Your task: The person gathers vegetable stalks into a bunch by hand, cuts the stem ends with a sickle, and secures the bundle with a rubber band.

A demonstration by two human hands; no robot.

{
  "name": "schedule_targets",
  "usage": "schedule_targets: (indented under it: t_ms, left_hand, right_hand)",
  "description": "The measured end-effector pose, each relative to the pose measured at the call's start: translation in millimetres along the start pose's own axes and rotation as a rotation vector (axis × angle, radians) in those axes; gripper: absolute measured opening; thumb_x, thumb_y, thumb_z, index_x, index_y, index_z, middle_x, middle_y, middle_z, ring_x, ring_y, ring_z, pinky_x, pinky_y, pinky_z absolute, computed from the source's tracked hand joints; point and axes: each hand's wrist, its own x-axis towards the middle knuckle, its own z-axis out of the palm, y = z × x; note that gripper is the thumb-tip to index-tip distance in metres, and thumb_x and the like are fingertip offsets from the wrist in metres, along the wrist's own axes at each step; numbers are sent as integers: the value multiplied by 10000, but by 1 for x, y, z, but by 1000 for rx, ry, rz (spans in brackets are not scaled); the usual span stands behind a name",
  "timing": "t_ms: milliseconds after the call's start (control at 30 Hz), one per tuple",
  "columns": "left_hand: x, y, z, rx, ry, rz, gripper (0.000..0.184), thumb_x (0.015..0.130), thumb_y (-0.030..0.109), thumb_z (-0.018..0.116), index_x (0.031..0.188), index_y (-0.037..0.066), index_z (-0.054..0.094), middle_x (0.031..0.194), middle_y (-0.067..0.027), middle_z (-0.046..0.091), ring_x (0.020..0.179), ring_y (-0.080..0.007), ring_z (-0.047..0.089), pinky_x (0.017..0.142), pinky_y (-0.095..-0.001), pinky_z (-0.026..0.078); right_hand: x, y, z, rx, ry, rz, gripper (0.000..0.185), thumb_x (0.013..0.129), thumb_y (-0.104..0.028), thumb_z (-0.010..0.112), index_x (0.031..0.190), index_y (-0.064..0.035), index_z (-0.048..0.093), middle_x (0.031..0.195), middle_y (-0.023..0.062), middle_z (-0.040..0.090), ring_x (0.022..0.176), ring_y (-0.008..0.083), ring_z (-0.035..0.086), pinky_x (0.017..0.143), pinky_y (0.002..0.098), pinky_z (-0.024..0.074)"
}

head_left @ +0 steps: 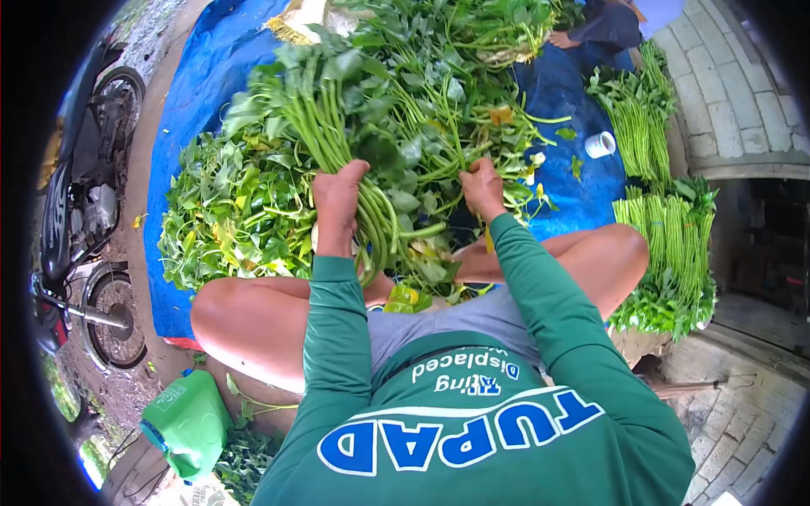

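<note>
My left hand (339,199) is wrapped round a thick bunch of long green leafy stems (325,118), which look like leafy vegetable stalks. Their leaves fan out upward, and the cut ends curve down past my wrist. To the right, my right hand (483,189) has its fingers pinched at the edge of the leafy pile (413,76). A thin leafy stem (456,139) rises from those fingers. Loose leaves (245,198), some yellowed, lie heaped in front of my crossed legs.
A blue tarp (190,93) lies under the greens. Stacked stem bundles (666,244) and a white cup (600,145) are at the right. A green jug (187,422) stands lower left, a motorcycle (93,202) farther left. Another person's dark sleeve (603,29) shows at the top.
</note>
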Motion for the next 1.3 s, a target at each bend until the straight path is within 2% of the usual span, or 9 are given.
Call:
schedule_targets:
  t_ms: [33,133,200,500,633,733,900,1167,1300]
  left_hand:
    - [-5,0,2,2,-28,-25,177,843,113,818,921,-21,732,761,-55,689,593,-166,646,556,-339,527]
    - [-11,-1,3,9,-109,-99,195,812,104,815,925,-26,724,772,-57,695,613,-152,636,583,-333,519]
    - [-8,-9,5,58,-131,-105,152,851,112,821,885,-15,744,755,-44,704,588,-142,649,538,-327,513]
    - [-11,-14,24,91,-225,-78,162,849,81,815,968,-6,748,796,-49,722,615,-143,659,564,-317,527]
    - [-20,-14,27,96,-294,-146,189,845,79,819,1003,4,748,837,-49,730,680,-136,670,606,-326,539]
    - [-24,-17,28,85,-308,-144,211,840,78,820,1018,1,738,850,-53,726,684,-142,669,604,-329,544]
    - [-35,-17,28,66,-314,-146,246,824,71,816,1033,-8,716,875,-66,719,697,-154,671,629,-334,555]
    - [-29,-35,31,244,-301,-98,265,797,76,812,1026,-24,725,862,-60,723,704,-154,674,647,-343,549]
    - [-36,-33,39,237,-306,-98,251,792,85,817,1002,-26,738,840,-58,730,691,-153,673,651,-340,549]
  right_hand:
    - [6,4,3,36,-35,-23,366,929,-268,767,1159,12,709,1004,196,778,944,347,754,874,439,582]
    - [8,3,-18,218,-69,-67,298,983,-238,753,1153,4,715,984,108,779,883,216,727,813,377,574]
    - [-2,-27,-61,656,-370,317,215,1046,-240,746,1195,-88,716,959,-42,669,862,96,639,757,349,553]
    - [-41,-62,-157,1039,-439,117,260,1039,-164,766,1259,-74,661,1043,1,696,913,127,685,787,343,625]
    - [-50,-66,-159,849,-237,-33,332,1027,-135,770,1310,-17,641,1028,30,686,891,121,668,737,320,623]
    - [-43,-45,-151,820,-277,96,393,1028,-162,774,1367,-22,631,1018,33,671,892,119,655,748,330,626]
    - [-43,-27,-152,558,-380,241,234,1042,-244,764,1159,-45,725,922,-15,662,784,85,622,672,281,573]
    - [-71,-50,-155,711,-63,-72,251,968,-136,836,1116,32,724,960,45,754,804,95,656,723,271,553]
    - [-78,-71,-137,502,82,-169,241,940,-122,838,1081,46,738,913,74,763,821,111,681,748,289,560]
